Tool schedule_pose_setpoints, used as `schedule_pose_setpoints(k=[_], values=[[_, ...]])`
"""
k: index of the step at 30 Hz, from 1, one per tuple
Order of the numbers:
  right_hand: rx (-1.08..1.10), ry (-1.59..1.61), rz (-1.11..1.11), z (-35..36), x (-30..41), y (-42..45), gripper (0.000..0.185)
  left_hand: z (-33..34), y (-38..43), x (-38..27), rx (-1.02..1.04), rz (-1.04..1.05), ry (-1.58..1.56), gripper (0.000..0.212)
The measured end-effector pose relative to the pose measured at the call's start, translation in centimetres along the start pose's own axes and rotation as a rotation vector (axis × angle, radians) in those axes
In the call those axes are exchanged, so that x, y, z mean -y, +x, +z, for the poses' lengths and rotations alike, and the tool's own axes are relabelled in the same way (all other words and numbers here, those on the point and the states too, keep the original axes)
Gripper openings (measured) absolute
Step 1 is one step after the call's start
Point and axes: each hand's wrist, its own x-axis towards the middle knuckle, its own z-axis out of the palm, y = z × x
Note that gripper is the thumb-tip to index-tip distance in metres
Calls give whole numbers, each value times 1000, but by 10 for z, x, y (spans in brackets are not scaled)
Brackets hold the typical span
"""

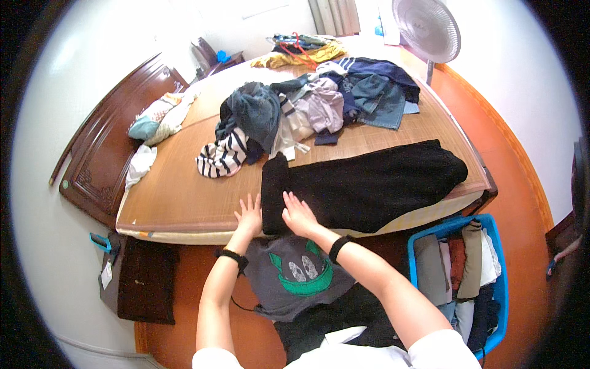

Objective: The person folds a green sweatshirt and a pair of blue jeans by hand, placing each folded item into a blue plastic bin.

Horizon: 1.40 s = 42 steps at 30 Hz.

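Note:
A black garment (368, 184) lies flat along the near edge of the bed, its left end squared off. My left hand (250, 216) rests with spread fingers on the woven mat (184, 198), right beside the garment's left edge. Palm down, my right hand (298, 215) lies on the black cloth near that same end. Neither hand grips anything. Beyond them is a heap of clothes with a striped black-and-white garment (222, 154), blue denim (256, 110), a pale lilac garment (325, 105) and navy cloth (385, 74).
A blue plastic basket (503, 286) of folded and rolled clothes stands on the floor at the right. Behind the heap lie yellow cloth (276, 60) and a red hanger (302, 48). A fan (426, 30) stands far right; a wooden headboard (124, 133) is left. Dark furniture (146, 281) stands lower left.

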Motion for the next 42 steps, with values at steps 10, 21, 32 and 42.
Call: schedule_pose_setpoints(k=[10,21,32,42], values=[[16,48,29,3,8,-1,59,-1,-31,-3,-260,84,-756,50],[44,463,102,-15,-23,14,59,-14,-16,-24,-475,91,-858,30],[-266,1243,404,-20,-58,9,35,-42,-19,-101,-464,559,-565,46],[-257,337,-86,-103,-45,-6,46,-33,-17,-169,-312,398,-165,76]])
